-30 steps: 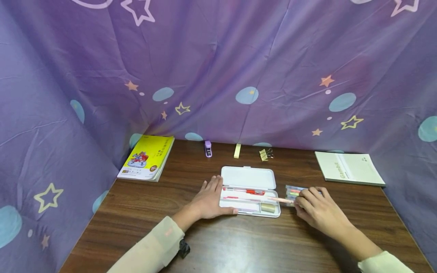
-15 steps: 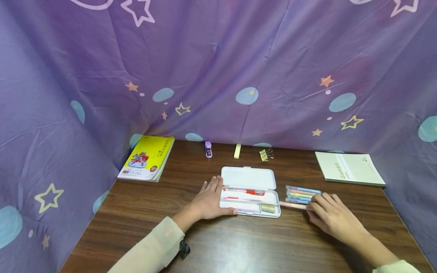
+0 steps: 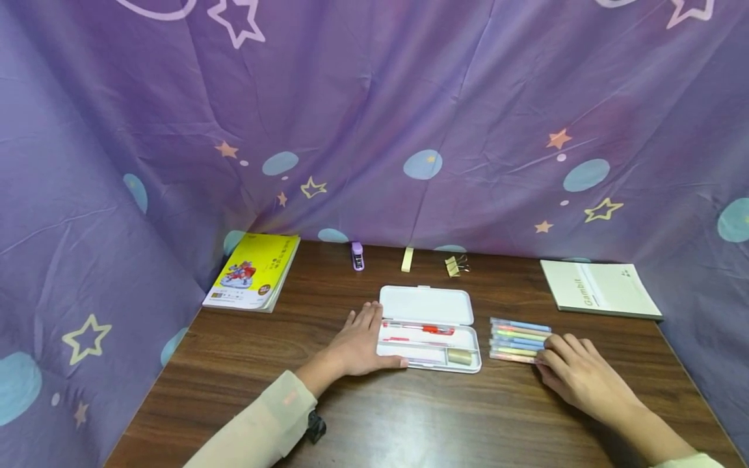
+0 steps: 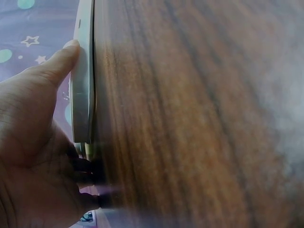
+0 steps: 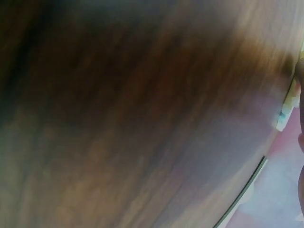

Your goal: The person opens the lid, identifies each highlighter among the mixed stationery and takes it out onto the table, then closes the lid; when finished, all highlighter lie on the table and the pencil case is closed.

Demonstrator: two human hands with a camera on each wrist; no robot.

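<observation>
In the head view a white pencil case (image 3: 425, 304) lies with its lid back. Inside are a red pen (image 3: 437, 330), a thin red item (image 3: 396, 338) and a tan block (image 3: 459, 356). My left hand (image 3: 359, 344) rests against its left end, fingers extended and thumb along the front edge; the left wrist view shows the thumb on its wall (image 4: 81, 104). Right of the case lies a row of several coloured pens (image 3: 521, 336) with clear caps. My right hand (image 3: 579, 374) pinches the right end of the nearest one, a pink pen (image 3: 512, 357); its fingertips are partly hidden.
Along the back stand a purple stapler (image 3: 357, 257), a pale yellow block (image 3: 407, 259) and binder clips (image 3: 455, 265). A yellow book (image 3: 254, 270) lies at the back left, a pale notebook (image 3: 599, 289) at the back right. A purple curtain (image 3: 374, 130) hangs behind the table.
My right hand has drawn the pink pen rightward, out from over the pencil case, to the near side of the pen row. My left hand has stayed in place.
</observation>
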